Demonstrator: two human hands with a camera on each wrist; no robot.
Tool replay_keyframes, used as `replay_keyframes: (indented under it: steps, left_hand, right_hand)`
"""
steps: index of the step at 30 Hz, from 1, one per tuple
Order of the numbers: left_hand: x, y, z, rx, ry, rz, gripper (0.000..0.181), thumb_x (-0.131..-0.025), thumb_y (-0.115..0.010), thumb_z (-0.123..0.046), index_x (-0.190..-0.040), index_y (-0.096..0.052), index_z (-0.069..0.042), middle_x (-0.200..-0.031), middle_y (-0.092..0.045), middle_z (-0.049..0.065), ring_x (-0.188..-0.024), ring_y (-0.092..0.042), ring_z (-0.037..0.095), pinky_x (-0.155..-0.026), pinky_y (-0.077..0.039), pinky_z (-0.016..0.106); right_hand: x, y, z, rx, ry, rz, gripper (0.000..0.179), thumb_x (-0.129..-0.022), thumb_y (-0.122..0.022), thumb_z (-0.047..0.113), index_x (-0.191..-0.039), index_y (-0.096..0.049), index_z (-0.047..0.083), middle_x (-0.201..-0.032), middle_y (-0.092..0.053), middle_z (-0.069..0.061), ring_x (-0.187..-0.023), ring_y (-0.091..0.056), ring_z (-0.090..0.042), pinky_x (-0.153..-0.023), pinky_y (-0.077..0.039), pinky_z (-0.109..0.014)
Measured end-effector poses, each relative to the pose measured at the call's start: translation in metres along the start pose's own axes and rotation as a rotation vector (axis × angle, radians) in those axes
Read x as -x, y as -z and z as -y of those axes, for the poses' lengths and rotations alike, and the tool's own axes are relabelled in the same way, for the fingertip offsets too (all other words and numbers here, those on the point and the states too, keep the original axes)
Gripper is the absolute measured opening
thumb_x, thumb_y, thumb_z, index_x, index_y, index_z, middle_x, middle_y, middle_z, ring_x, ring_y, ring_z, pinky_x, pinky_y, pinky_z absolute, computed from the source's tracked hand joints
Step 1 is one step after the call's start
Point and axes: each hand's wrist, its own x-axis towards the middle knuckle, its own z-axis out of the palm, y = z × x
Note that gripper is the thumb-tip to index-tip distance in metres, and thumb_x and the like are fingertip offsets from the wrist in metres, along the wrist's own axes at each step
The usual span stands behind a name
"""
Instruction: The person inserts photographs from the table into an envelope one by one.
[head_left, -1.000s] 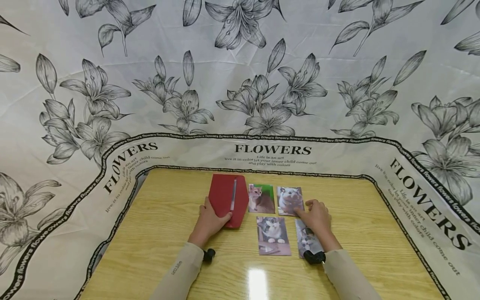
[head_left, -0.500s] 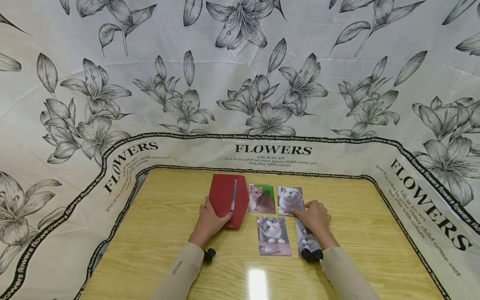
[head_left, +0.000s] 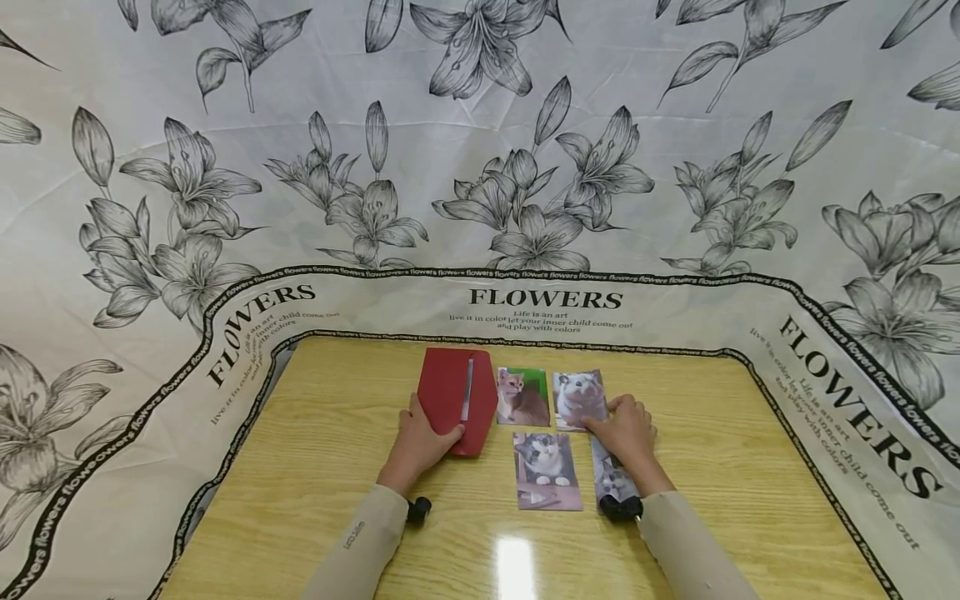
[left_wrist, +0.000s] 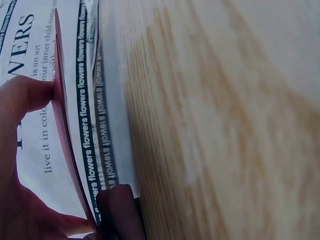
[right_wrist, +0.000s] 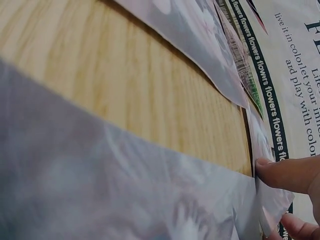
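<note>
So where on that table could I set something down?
Bare tabletop lies left of the left hand, right of the right hand, and on the near side of the photos. Between the hands it's crowded: a red envelope and four photos, close together.

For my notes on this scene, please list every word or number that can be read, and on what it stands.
"FLOWERS": large, on the flowered cloth.
"Life is an art live it in color let your inner child come out and play with colors": smaller, on the cloth.
"flowers": repeated on its black bands.
Left sleeve: writing too small to read surely.
Red envelope, photos: nothing readable.
</note>
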Motion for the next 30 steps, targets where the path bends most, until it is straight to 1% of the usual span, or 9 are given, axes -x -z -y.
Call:
replay_keyframes:
  steps: [6, 8, 10, 13, 15, 17, 20, 24, 30]
  left_hand:
    - [0.0, 0.0, -0.001, 0.001, -0.003, -0.004, 0.121, -0.088, -0.083, -0.05, -0.167, -0.013, 0.007, -0.139, -0.045, 0.034, -0.111, -0.063, 0.042, -0.096, -0.056, 0.057]
    - [0.0, 0.0, -0.001, 0.004, -0.004, -0.004, 0.12, -0.088, -0.084, -0.05, -0.167, -0.013, 0.006, -0.138, -0.045, 0.034, -0.111, -0.063, 0.042, -0.095, -0.056, 0.057]
    - [0.0, 0.0, -0.001, 0.003, -0.004, -0.003, 0.12, -0.088, -0.084, -0.05, -0.167, -0.013, 0.006, -0.138, -0.045, 0.034, -0.11, -0.063, 0.041, -0.095, -0.056, 0.057]
    - [0.0, 0.0, -0.001, 0.001, -0.002, -0.001, 0.12, -0.088, -0.083, -0.05, -0.167, -0.013, 0.006, -0.138, -0.045, 0.034, -0.11, -0.063, 0.041, -0.095, -0.056, 0.057]
    - [0.0, 0.0, -0.001, 0.004, -0.001, 0.0, 0.12, -0.088, -0.084, -0.05, -0.167, -0.013, 0.006, -0.138, -0.045, 0.034, -0.11, -0.063, 0.041, -0.095, -0.056, 0.057]
    - [0.001, 0.001, -0.002, 0.009, 0.001, 0.001, 0.12, -0.088, -0.084, -0.05, -0.167, -0.013, 0.006, -0.137, -0.045, 0.033, -0.11, -0.062, 0.041, -0.095, -0.056, 0.057]
    - [0.002, 0.002, -0.002, 0.018, -0.003, -0.001, 0.119, -0.087, -0.084, -0.049, -0.167, -0.014, 0.006, -0.135, -0.046, 0.032, -0.11, -0.062, 0.041, -0.095, -0.056, 0.057]
    - [0.002, 0.001, -0.001, 0.021, -0.012, -0.004, 0.118, -0.087, -0.084, -0.049, -0.166, -0.015, 0.005, -0.135, -0.046, 0.032, -0.109, -0.062, 0.04, -0.094, -0.056, 0.057]
    - [0.001, 0.002, -0.001, 0.02, -0.012, -0.005, 0.119, -0.087, -0.084, -0.049, -0.167, -0.014, 0.006, -0.135, -0.046, 0.032, -0.109, -0.062, 0.04, -0.094, -0.056, 0.057]
  right_hand:
    - [-0.001, -0.001, 0.001, -0.015, -0.005, 0.016, 0.063, -0.091, -0.085, 0.04, -0.124, -0.049, 0.001, -0.109, -0.067, -0.025, -0.102, -0.061, -0.049, -0.101, -0.034, -0.064]
    - [-0.002, 0.0, 0.0, -0.016, 0.001, 0.025, 0.061, -0.092, -0.084, 0.038, -0.125, -0.048, 0.002, -0.108, -0.069, -0.025, -0.1, -0.062, -0.046, -0.103, -0.033, -0.064]
    - [-0.003, 0.003, 0.0, -0.018, 0.007, 0.032, 0.059, -0.094, -0.082, 0.035, -0.127, -0.049, 0.001, -0.11, -0.069, -0.024, -0.098, -0.063, -0.044, -0.102, -0.034, -0.064]
    - [-0.006, 0.007, -0.001, -0.03, 0.007, 0.04, 0.052, -0.096, -0.078, 0.03, -0.13, -0.053, 0.0, -0.114, -0.07, -0.023, -0.095, -0.066, -0.039, -0.094, -0.043, -0.059]
    - [-0.007, 0.01, -0.002, -0.05, 0.006, 0.05, 0.047, -0.097, -0.076, 0.026, -0.13, -0.055, -0.001, -0.112, -0.069, -0.022, -0.09, -0.066, -0.036, -0.083, -0.048, -0.052]
    - [-0.008, 0.013, -0.003, -0.078, -0.005, 0.062, 0.043, -0.098, -0.074, 0.024, -0.13, -0.058, 0.0, -0.109, -0.07, -0.02, -0.086, -0.066, -0.031, -0.072, -0.049, -0.043]
    - [-0.01, 0.016, -0.004, -0.127, -0.012, 0.072, 0.04, -0.099, -0.072, 0.022, -0.13, -0.061, -0.002, -0.103, -0.07, -0.018, -0.081, -0.065, -0.027, -0.064, -0.047, -0.036]
    - [-0.011, 0.017, -0.004, -0.194, -0.016, 0.054, 0.04, -0.101, -0.07, 0.022, -0.132, -0.062, -0.002, -0.1, -0.072, -0.017, -0.077, -0.064, -0.024, -0.061, -0.046, -0.034]
    - [-0.013, 0.016, -0.001, -0.282, 0.009, -0.014, 0.039, -0.102, -0.071, 0.02, -0.134, -0.063, 0.0, -0.097, -0.076, -0.014, -0.077, -0.064, -0.019, -0.064, -0.045, -0.032]
